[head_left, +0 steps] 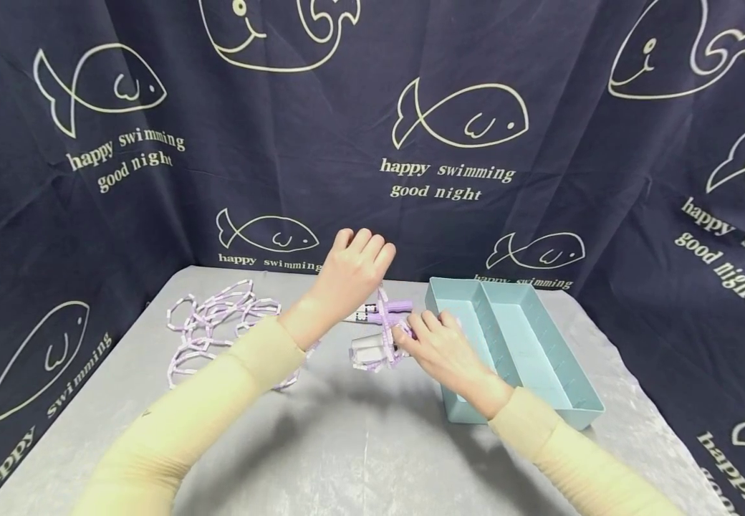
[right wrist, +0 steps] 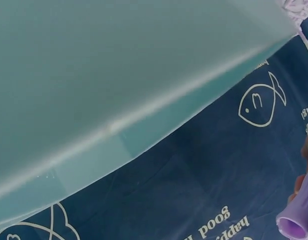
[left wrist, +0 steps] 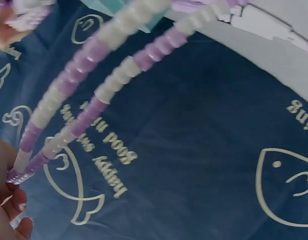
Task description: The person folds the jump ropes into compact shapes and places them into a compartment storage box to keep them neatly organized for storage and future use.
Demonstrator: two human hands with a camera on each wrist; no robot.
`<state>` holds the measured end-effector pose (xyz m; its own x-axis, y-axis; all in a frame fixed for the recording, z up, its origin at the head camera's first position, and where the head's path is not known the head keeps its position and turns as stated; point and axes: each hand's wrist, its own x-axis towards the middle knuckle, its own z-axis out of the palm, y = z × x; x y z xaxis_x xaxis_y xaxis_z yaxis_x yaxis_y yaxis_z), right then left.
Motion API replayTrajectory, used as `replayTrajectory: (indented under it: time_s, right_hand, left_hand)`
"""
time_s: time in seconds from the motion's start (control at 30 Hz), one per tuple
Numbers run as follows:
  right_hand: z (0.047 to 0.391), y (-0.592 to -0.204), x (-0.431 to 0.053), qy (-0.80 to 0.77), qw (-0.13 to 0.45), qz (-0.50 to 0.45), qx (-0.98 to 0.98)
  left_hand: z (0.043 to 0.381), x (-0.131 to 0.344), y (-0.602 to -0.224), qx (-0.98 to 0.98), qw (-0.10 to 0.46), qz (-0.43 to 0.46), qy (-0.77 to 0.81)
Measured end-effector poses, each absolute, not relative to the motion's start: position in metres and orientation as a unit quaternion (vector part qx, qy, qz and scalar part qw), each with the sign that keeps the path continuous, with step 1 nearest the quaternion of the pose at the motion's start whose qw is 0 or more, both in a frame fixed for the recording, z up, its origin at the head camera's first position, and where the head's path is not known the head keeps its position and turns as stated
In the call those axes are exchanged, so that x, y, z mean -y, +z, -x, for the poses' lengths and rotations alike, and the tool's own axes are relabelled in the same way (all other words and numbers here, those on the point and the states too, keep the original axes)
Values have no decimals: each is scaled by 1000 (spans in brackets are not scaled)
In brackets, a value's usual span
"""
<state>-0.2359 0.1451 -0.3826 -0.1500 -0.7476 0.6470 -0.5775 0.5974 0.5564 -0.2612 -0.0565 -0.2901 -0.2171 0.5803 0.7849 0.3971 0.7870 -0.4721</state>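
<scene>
My left hand (head_left: pixel 356 261) is raised over the middle of the table. It holds a bight of purple and white beaded jump rope (left wrist: pixel 114 82), whose two strands run from the fingers towards the right hand. My right hand (head_left: pixel 440 351) is lower, beside the bin, gripping the jump rope by a purple handle (right wrist: pixel 298 217) with a hollow end. A bundled part of the rope (head_left: pixel 369 351) sits just left of the right fingers. Behind it lie purple handles with black-and-white labels (head_left: pixel 372 313). The right palm hides part of what it grips.
A light teal two-compartment bin (head_left: pixel 527 344) stands right of the right hand. Another beaded rope (head_left: pixel 208 322) lies in loose loops on the left of the grey-covered table (head_left: pixel 347 451). A dark blue fish-print curtain (head_left: pixel 321 158) surrounds the back and sides.
</scene>
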Motion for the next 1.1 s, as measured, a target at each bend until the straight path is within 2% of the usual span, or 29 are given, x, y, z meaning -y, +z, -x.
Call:
replayTrajectory:
  time_s: [0.3, 0.77, 1.1]
  right_hand:
    - [228, -375, -140, -78, 475, -477, 735]
    - [216, -349, -139, -21, 533, -526, 662]
    - [218, -356, -148, 6, 532, -517, 671]
  left_hand:
    - [280, 65, -304, 814, 488, 303, 85]
    - [299, 72, -333, 843, 437, 304, 81]
    - [306, 87, -359, 875, 373, 305, 55]
